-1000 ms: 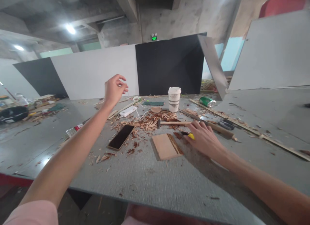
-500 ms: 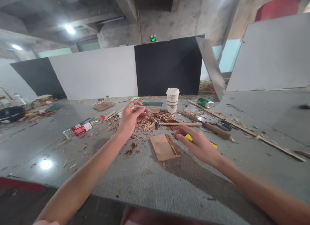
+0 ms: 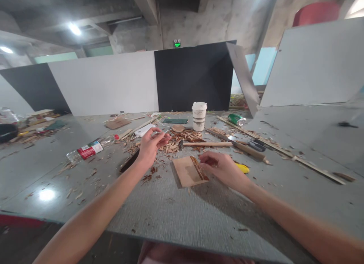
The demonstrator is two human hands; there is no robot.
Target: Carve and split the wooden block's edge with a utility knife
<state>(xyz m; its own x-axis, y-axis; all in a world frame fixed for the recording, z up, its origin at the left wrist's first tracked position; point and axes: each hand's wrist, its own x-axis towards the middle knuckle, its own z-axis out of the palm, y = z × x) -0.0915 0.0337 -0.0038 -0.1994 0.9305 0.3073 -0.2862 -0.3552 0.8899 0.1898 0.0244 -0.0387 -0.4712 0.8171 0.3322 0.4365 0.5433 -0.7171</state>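
Note:
My left hand (image 3: 152, 148) hovers above the wood chips with thumb and fingertips pinched together. Whatever they hold, if anything, is too fine to make out. Over the right edge of a small square wooden board (image 3: 186, 171), my right hand (image 3: 220, 167) is loosely curled, thumb and forefinger apart. A rough brown strip runs along that edge of the board; whether my fingers touch it I cannot tell. Behind the board lies a hammer (image 3: 207, 144) with a wooden handle. A yellow-handled tool (image 3: 242, 167) is partly covered by my right hand. A dark object (image 3: 127, 163) shows beside my left wrist.
A lidded paper cup (image 3: 199, 118) stands behind the wood chips (image 3: 189, 136). To its right are a green can (image 3: 236, 119), a wooden-handled tool (image 3: 251, 151) and a long wood strip (image 3: 284, 152). A plastic bottle (image 3: 89, 150) lies at left, near a white device (image 3: 144, 130).
A fine thread-like line by my left fingertips no longer shows. My right hand has shifted left, closer over the board's edge. The whole view has moved slightly.

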